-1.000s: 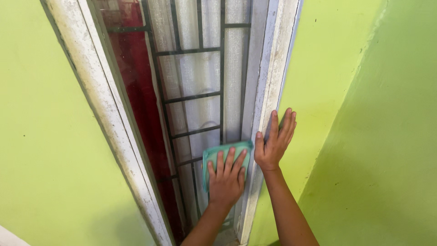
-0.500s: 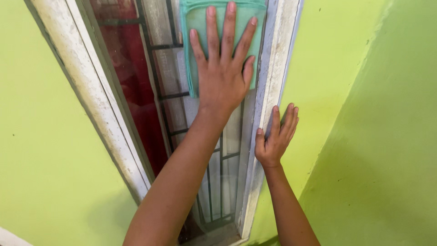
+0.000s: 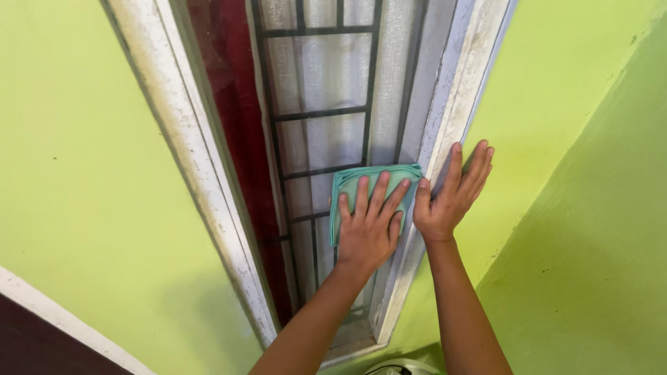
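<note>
My left hand lies flat, fingers spread, on a folded teal cloth and presses it against the glass of a narrow window. The cloth sits low on the pane, against the right side of the frame. My right hand rests open and flat on the white window frame and the green wall beside it, holding nothing. Dark metal bars run behind the glass.
A dark red curtain and a pale sheer curtain hang behind the pane. Bright green wall flanks the window on both sides, with a corner wall at the right. The white frame looks grimy. A white rim shows at the bottom edge.
My left hand has slid the cloth from the top of the pane back down to its lower part. My right hand has stayed flat on the frame. The view has shifted slightly.
</note>
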